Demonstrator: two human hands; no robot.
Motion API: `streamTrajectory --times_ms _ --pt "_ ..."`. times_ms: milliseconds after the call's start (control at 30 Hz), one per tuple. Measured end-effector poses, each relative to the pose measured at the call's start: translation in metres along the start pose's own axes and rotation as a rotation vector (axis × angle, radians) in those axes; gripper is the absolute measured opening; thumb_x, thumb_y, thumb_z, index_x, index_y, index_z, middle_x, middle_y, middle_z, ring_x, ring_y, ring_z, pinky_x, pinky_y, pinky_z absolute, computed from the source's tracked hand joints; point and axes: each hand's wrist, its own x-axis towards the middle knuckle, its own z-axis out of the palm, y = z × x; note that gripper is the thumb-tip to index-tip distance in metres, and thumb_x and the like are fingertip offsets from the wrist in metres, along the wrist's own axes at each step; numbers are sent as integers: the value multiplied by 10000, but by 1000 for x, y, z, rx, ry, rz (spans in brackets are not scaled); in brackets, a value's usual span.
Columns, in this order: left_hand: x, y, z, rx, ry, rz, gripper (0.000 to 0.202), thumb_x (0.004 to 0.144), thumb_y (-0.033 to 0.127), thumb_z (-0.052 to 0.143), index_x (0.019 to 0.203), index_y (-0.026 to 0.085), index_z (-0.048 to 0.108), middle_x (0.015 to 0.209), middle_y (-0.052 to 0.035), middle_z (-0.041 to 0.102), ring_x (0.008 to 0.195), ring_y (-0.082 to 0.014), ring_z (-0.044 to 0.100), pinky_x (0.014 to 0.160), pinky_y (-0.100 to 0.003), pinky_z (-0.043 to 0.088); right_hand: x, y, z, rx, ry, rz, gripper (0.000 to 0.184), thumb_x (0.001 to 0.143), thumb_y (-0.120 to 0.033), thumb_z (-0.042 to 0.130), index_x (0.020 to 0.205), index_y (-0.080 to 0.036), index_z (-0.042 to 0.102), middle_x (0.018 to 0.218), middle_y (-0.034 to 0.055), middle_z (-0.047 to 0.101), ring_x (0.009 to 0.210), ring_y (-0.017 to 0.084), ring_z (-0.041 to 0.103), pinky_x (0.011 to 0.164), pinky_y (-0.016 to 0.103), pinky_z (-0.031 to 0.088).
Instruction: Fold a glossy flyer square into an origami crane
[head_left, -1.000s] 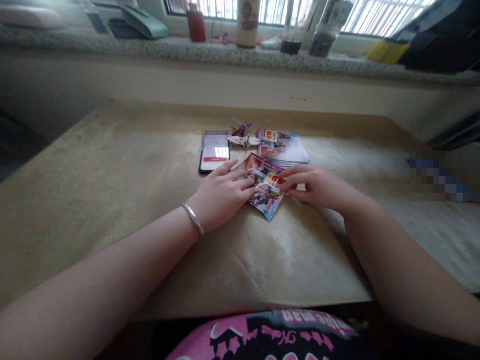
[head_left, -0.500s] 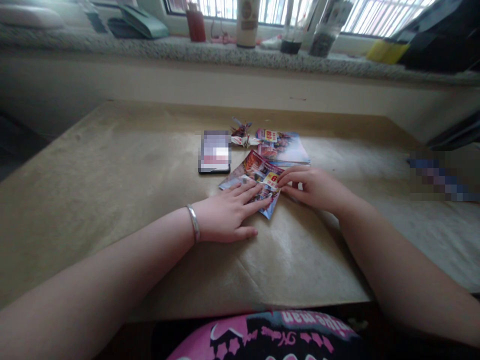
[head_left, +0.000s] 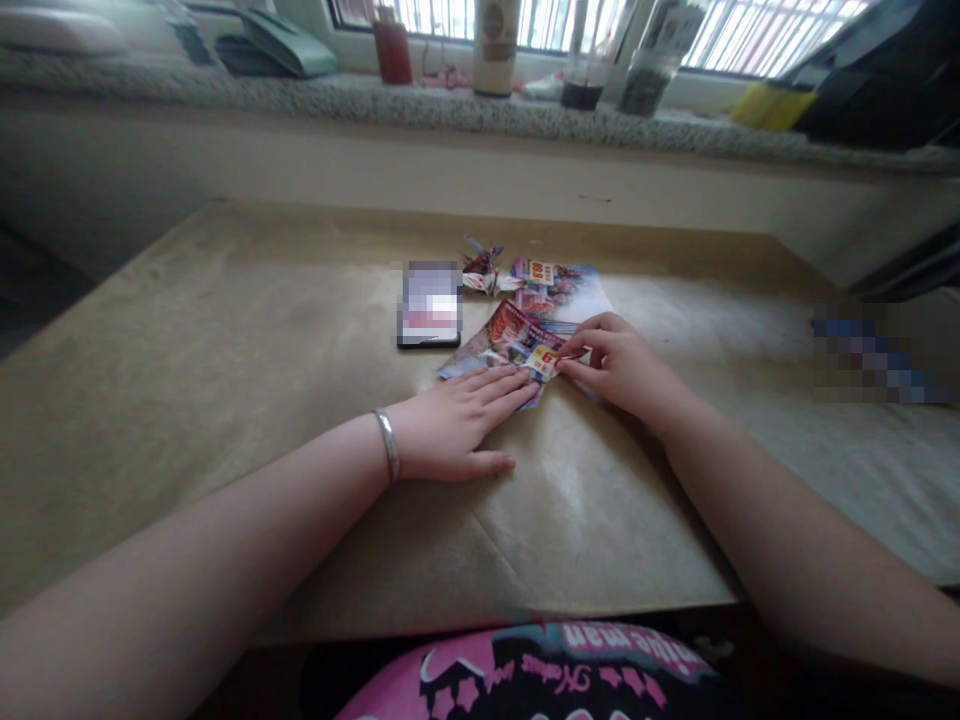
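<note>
The leaflet [head_left: 508, 332] seemed part-folded, pressed by the flat left hand [head_left: 459, 424], pinched at three o'clock by the right hand [head_left: 616, 362].

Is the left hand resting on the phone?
No, the left hand lies with its fingers across the printed sheet, and the phone sits apart, beyond it.

The scene is rather dim; daylight comes from the bright far window [head_left: 765, 38]. Pale glare lies on the table [head_left: 551, 490]. Details are soft, edges look stretched, and mosaic squares cover most of the phone [head_left: 429, 305].
</note>
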Motion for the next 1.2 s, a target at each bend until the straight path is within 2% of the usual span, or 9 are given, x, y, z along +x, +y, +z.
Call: streamTrajectory --times_ms 100,267,400,500,733,967,1200 --pt "0 0 -1 1 11 7 769 891 518 464 1501 140 187 1584 -95 105 1473 -229 73 1197 -357 107 0 8 -3 7 -11 13 148 763 -327 662 815 -200 717 999 81 557 658 128 537 651 322 511" --pt "-1 -1 0 -42 71 26 726 877 453 524 1465 114 267 1568 -129 181 1461 -232 151 1189 -367 152 2 11 -8 36 -115 -23 135 800 -308 607 789 -212 700 909 62 648 715 157 566 673 315 488" --pt "-2 -1 1 -63 116 51 656 860 424 563 1407 125 362 1555 -149 218 1451 -251 187 1176 -396 194 3 3 -6 95 -103 89 157 786 -338 610 766 -201 683 714 27 651 584 137 520 545 281 431" --pt "-1 -2 2 -60 119 57 629 861 431 564 1387 132 394 1556 -150 219 1452 -262 183 1174 -408 193 2 -2 -3 126 -73 146 172 773 -364 627 749 -198 668 634 3 621 531 122 487 512 265 403" --pt "1 -5 6 -41 171 116 618 869 453 549 1407 190 398 1553 -117 251 1444 -277 201 1173 -434 197 0 -7 3 221 -15 161 168 769 -357 628 802 -194 652 677 -2 654 521 104 512 509 245 404" --pt "1 -3 4 -20 188 129 588 865 453 551 1389 214 433 1537 -109 292 1428 -293 240 1165 -453 222 0 -10 0 137 -20 101 145 781 -333 629 850 -207 643 725 5 684 558 119 572 571 266 465" --pt "2 -4 4 -52 205 138 536 847 427 587 1324 204 490 1533 -117 299 1422 -292 258 1157 -455 242 -1 -14 2 32 -57 80 202 787 -398 646 886 -223 622 738 6 668 601 138 582 571 271 463"
